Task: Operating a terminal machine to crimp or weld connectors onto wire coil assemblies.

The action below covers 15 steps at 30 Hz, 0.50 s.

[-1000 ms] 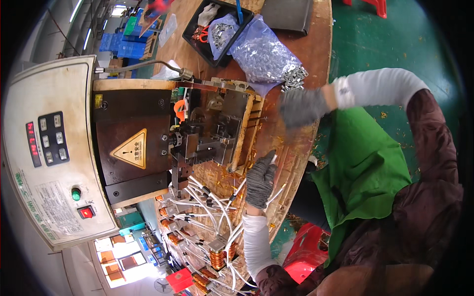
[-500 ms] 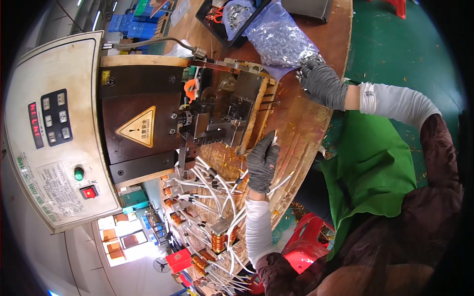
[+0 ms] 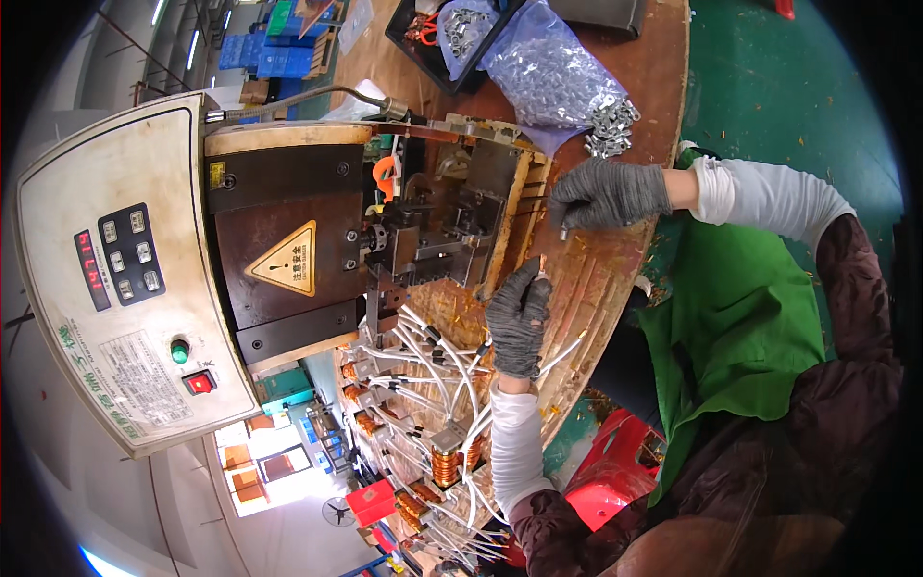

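Note:
Both my hands wear grey knitted gloves. In my left hand (image 3: 519,322), a white wire (image 3: 542,273) is pinched between thumb and fingers, its bare copper tip sticking out. My right hand (image 3: 615,192) has its fingertips closed on a small metal terminal (image 3: 564,233), just above the wire tip in the picture and apart from it. Past the right hand lies a heap of loose metal terminals (image 3: 610,125), spilling from a clear bluish plastic bag (image 3: 548,72). The die area of a press machine (image 3: 433,226) stands left of both hands.
The machine's white control panel (image 3: 106,288) fills the left. Copper coils (image 3: 445,466) with many white wires crowd the wooden table (image 3: 601,279) below the left hand. A black tray (image 3: 409,53) stands at the top; a red stool (image 3: 615,481) is lower right.
My right hand has left the terminal heap and moved down and left toward the left hand, now with a terminal in its fingertips. The left hand keeps hold of the wire.

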Available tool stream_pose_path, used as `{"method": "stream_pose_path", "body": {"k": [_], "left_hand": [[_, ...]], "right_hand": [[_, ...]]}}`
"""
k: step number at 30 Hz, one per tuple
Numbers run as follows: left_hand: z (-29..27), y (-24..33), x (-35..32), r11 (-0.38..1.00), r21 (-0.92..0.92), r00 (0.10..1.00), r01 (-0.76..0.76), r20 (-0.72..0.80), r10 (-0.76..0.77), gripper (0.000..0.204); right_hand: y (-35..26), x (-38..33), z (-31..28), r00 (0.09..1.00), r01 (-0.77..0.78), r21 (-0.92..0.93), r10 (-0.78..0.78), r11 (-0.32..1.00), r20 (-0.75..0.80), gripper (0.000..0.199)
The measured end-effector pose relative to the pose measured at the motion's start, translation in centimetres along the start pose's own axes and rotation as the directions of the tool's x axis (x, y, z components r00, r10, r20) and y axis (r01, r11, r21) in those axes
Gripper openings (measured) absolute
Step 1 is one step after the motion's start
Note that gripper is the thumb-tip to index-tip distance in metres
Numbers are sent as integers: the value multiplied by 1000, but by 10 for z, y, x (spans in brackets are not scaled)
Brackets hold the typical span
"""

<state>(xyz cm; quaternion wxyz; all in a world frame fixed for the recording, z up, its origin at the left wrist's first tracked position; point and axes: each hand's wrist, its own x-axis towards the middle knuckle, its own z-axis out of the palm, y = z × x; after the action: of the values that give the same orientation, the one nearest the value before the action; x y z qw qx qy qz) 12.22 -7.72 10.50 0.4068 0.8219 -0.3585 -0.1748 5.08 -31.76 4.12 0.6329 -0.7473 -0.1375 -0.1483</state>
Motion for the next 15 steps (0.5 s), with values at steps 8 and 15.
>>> {"method": "stream_pose_path", "body": {"k": [8, 15], "left_hand": [[0, 19, 0, 992, 1, 992, 125, 33, -125, 23], [1, 22, 0, 995, -6, 995, 95, 17, -94, 21]], "right_hand": [[6, 21, 15, 995, -81, 396, 50, 915, 88, 16], [5, 31, 14, 990, 41, 326, -82, 944, 114, 15]]}}
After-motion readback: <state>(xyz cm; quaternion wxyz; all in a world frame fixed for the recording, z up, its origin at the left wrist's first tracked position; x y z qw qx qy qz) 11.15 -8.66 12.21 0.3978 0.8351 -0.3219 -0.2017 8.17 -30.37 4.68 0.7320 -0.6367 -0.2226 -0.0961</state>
